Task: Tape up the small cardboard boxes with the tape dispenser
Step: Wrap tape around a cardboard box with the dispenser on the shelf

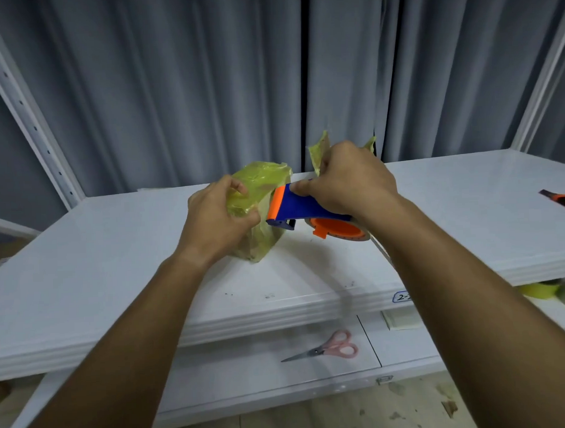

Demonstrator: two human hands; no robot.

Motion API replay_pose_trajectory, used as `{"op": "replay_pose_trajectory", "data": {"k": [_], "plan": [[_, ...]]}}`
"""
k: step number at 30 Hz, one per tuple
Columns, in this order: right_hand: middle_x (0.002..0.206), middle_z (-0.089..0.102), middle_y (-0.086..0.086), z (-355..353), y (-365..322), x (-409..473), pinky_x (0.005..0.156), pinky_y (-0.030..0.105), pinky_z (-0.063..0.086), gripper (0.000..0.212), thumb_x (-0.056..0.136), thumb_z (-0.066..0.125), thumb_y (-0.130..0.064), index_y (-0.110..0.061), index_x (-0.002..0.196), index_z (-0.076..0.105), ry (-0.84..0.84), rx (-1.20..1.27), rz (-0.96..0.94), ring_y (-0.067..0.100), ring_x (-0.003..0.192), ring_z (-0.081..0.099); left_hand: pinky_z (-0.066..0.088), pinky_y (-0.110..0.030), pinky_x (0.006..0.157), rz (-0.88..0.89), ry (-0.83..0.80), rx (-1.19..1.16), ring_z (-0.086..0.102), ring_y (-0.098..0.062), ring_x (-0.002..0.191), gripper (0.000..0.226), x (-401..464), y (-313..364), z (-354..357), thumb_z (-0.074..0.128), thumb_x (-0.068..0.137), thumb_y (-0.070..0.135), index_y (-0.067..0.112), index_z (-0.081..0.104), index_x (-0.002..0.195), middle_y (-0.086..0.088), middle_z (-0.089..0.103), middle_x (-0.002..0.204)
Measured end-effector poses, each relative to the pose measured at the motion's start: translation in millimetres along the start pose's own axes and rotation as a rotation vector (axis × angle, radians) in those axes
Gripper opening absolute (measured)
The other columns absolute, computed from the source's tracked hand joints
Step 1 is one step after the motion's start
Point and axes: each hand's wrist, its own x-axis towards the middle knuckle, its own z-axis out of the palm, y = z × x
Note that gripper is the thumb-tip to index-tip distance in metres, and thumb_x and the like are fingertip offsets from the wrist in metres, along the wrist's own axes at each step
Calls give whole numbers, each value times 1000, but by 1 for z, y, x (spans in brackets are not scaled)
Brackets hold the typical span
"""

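Pink-handled scissors on lower shelf, 6 o'clock. Left hand fingers curl round tape-wrapped yellowish small cardboard box, steadying; right hand grips blue-orange tape dispenser at box's 3 o'clock, pressing tape on.

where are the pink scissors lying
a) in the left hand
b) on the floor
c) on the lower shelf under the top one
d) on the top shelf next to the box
c: the pink scissors lie on the lower shelf, below the top shelf where the left hand holds the taped box.
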Motion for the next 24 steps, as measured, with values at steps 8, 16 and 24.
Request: {"op": "replay_pose_trajectory", "data": {"k": [8, 16, 24], "plan": [[83, 61, -4, -7, 13, 10, 61, 32, 48, 49, 76, 71, -62, -20, 97, 57, 12, 14, 7, 15, 64, 55, 43, -28, 84, -68, -108, -18, 56, -18, 108, 36, 6, -22, -28, 67, 65, 35, 34, 63, 101, 3, 61, 118], [88, 61, -3, -7, 11, 10, 61, 30, 45, 49, 78, 71, -60, -19, 100, 57, -32, 47, 0, 16, 70, 58, 34, -43, 114, -41, -177, -13, 42, -24, 135, 40, 5, -32, -33, 61, 72, 39, 37, 62, 112, 27, 57, 119], [87, 62, -3, -10, 10, 6, 61, 29, 44, 48, 78, 70, -61, -19, 99, 58, -26, 45, -22, 14, 62, 53, 34, -52, 113, -65, -121, -48, 38, -34, 137, 30, 4, -33, -30, 64, 88, 14, 34, 60, 109, 36, 51, 105]]}}
